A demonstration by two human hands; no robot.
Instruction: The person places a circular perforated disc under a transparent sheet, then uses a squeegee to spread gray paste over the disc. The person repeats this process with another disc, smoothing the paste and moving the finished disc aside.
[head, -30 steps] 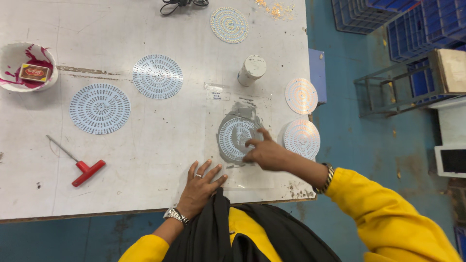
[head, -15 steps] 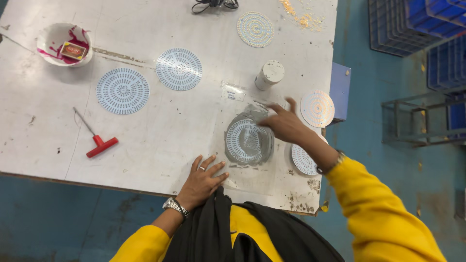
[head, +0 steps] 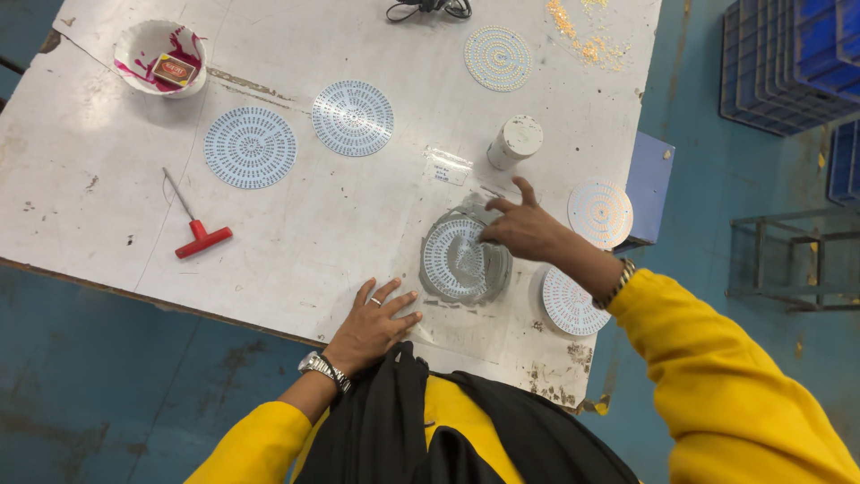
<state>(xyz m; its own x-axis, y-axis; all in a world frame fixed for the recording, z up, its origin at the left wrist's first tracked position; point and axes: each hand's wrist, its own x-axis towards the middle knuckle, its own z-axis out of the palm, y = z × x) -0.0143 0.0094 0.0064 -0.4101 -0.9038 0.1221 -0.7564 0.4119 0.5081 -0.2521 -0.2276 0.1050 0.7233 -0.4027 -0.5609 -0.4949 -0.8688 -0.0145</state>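
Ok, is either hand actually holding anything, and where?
Nothing gripped: right hand presses fingertips on the round board's upper right edge; left hand lies flat on the table.

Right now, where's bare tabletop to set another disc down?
Bare patches: left of the red tool below the bowl, and mid-table between the two blue-white discs and the left hand. Crowded: right side, where the right hand presses the grey-backed disc, with the jar and two more discs.
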